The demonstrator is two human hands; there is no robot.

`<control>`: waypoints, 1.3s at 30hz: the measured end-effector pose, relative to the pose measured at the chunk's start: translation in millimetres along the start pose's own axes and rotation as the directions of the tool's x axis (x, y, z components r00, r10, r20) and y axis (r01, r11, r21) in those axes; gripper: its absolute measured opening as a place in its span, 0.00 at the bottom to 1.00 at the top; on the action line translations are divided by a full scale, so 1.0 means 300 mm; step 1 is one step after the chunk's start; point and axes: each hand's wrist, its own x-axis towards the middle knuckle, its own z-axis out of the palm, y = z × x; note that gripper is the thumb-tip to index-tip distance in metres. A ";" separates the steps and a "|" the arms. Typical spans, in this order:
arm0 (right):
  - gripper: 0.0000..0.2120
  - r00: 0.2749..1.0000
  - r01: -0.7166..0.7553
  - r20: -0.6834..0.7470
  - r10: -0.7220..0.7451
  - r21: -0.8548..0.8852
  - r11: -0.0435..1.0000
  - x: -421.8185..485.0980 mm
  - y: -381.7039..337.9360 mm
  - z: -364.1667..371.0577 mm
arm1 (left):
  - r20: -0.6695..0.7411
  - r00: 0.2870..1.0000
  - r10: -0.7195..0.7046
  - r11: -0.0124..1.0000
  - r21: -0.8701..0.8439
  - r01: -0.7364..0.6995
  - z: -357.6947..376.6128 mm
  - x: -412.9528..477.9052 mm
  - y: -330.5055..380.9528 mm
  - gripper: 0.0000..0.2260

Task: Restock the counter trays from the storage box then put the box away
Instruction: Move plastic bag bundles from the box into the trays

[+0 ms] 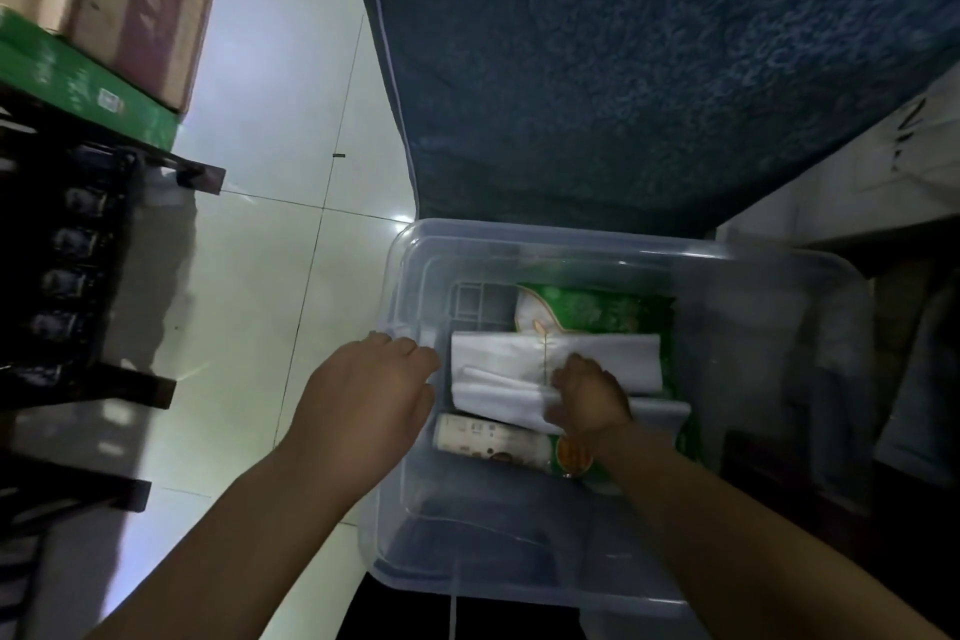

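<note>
storage box [779, 276]: clear stiff plastic, set on the floor [270, 276]; judged light, to be lifted by its rim.
white pack [498, 359]: inside the box, centre; judged soft, light, slippery; best taken at an edge.
left hand [363, 395]: at the box's left rim, fingers together; grip cannot be told.
right hand [592, 395]: inside the box; pack pinched by curled fingers.

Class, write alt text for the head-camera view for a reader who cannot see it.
The right hand grips white folded packets inside a clear storage box, while the left hand rests on its left rim. Green packets lie underneath.
</note>
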 end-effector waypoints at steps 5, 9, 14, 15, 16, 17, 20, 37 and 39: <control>0.10 0.991 0.014 -0.132 0.007 0.158 0.987 -0.081 -0.008 -0.037 | -0.036 0.999 0.009 1.000 -0.016 -0.010 -0.030 -0.031 0.025 0.10; 0.06 0.973 0.077 -0.226 0.044 0.499 0.863 -0.175 -0.043 -0.117 | -0.004 0.995 -0.098 0.985 -0.142 0.096 -0.051 -0.067 0.016 0.12; 0.08 0.949 0.230 -0.310 0.055 0.802 0.551 -0.310 -0.160 -0.279 | 0.067 0.971 -0.230 0.922 -0.305 0.239 -0.075 -0.098 0.029 0.12; 0.06 0.951 0.248 -0.307 0.043 0.836 0.490 -0.337 -0.185 -0.312 | 0.092 0.959 -0.269 0.867 -0.410 0.283 -0.090 -0.095 0.040 0.14; 0.06 0.954 0.260 -0.300 0.024 0.864 0.430 -0.364 -0.211 -0.343 | 0.126 0.946 -0.300 0.777 -0.543 0.319 -0.107 -0.089 0.051 0.15; 0.07 0.956 0.272 -0.294 0.001 0.886 0.375 -0.388 -0.237 -0.372 | 0.152 0.935 -0.319 0.644 -0.689 0.331 -0.122 -0.083 0.060 0.15; 0.12 0.950 0.312 -0.303 -0.077 0.908 0.278 -0.421 -0.297 -0.426 | 0.234 0.907 -0.351 0.136 -0.945 0.296 -0.175 -0.069 0.073 0.18; 0.24 0.980 0.008 -0.187 0.065 0.367 0.930 -0.033 -0.029 -0.083 | 0.059 0.731 -0.680 0.120 -0.974 0.190 -0.134 0.061 -0.007 0.24; 0.27 0.987 0.001 -0.160 0.029 0.188 0.982 0.024 -0.015 -0.072 | 0.059 0.724 -0.687 0.103 -0.979 0.177 -0.118 0.074 -0.010 0.28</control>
